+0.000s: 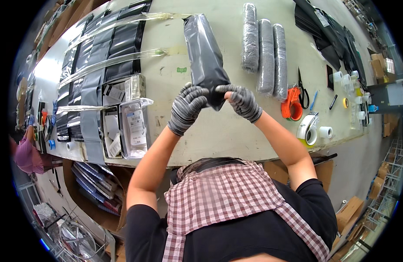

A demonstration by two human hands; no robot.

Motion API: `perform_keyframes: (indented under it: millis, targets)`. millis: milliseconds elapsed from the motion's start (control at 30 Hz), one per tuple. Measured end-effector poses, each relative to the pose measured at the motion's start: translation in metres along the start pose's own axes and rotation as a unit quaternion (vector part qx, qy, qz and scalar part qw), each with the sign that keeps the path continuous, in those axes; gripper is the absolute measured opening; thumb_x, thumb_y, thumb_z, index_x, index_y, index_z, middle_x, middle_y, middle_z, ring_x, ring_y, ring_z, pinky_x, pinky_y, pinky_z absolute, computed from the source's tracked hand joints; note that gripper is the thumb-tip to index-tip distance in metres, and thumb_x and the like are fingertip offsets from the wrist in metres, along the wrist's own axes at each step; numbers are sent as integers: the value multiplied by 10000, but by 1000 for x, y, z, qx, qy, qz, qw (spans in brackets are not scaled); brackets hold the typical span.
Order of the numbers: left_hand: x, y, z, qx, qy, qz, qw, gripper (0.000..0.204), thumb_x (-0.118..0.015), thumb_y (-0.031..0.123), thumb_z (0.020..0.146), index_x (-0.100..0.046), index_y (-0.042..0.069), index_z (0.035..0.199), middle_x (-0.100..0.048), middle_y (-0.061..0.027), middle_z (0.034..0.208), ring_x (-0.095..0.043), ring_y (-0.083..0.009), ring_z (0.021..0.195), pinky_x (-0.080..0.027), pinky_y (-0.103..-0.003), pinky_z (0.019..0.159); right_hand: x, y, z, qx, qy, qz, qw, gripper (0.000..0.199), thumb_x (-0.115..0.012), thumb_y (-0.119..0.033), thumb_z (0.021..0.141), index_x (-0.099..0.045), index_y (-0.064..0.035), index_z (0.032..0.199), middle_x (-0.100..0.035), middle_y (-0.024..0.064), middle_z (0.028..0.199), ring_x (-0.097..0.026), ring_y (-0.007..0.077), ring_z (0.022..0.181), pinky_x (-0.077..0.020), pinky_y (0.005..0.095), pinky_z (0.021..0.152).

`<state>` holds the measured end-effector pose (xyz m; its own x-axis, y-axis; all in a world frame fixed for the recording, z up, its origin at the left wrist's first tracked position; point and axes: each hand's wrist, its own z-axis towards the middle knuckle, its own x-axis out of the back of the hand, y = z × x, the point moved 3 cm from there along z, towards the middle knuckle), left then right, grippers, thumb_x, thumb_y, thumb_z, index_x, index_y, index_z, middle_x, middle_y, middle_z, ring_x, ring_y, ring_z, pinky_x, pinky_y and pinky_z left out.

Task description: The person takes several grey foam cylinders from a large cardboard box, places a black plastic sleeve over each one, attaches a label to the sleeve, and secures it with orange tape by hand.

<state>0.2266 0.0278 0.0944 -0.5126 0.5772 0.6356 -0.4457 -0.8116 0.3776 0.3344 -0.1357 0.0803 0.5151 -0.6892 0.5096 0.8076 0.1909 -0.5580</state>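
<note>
black scissors (pixel 301 85) near blue pen (pixel 314 100)

On the table (pixel 219 142), the bag (pixel 206 52) points toward you, its near end between your left hand (pixel 187 107) and right hand (pixel 243 102). Stacked bags (pixel 91 61) lie along the left edge, three wrapped rolls (pixel 265 56) right of the bag, scissors (pixel 300 85) beyond them toward the right edge.

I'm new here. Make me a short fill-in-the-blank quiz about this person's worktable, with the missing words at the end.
1. The left hand and right hand wear striped ____.
2. Of the dark plastic bag's near and far ends, they grip the ____ one.
3. Exactly ____ grey wrapped rolls lie side by side.
4. The scissors lie to the rolls' ____, not left.

Missing words: gloves; near; three; right.
</note>
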Motion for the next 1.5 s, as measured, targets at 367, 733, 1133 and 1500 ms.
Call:
perform_keyframes:
  millis: [367, 733, 1133, 1500]
  targets:
    - [-76, -52, -20, 490, 160, -41, 856, 350, -480, 320, 904, -513, -1, 770, -503, -143, 626, -423, -247, 568, -401, -338, 598, -48, 71, -21, -366, 150, -214, 893, 208, -494, -202, 878, -523, -33, 760, -552, 196, 649, -529, 389, 600, -432, 436, 557]
    - [-70, -57, -46, 628, 79, -80, 770, 641, -541, 114, 806, -214, 91, 1357, -571, -217, 918, -559, -350, 860, -434, -414, 777, -85, 94, -36, -512, -121, -283, 802, 479, -491, -147, 822, -344, -133, 1278, -397, 269, 1215, -514, 369, 1038, -471, 438, 805]
    - [12, -23, -67, 423, 6, 35, 906, 213, -638, 147, 750, -621, 67, 947, -595, -148, 946, -588, -279, 886, -483, -343, 740, -89, 39, 10, -372, -15, -193, 908, 762, -744, -278, 593, -395, -241, 1269, -202, 238, 1374, -240, 378, 1268, -286, 380, 1025]
    - [139, -44, -196, 290, -333, 222, 869, 522, -701, 258, 647, -563, 119, 1130, -539, -113, 1136, -518, -288, 1031, -439, -366, 878, -89, -50, -24, -281, -216, -321, 878, 737, -660, -448, 697, -344, -228, 1325, -155, 223, 1406, -212, 431, 1266, -237, 464, 1031]
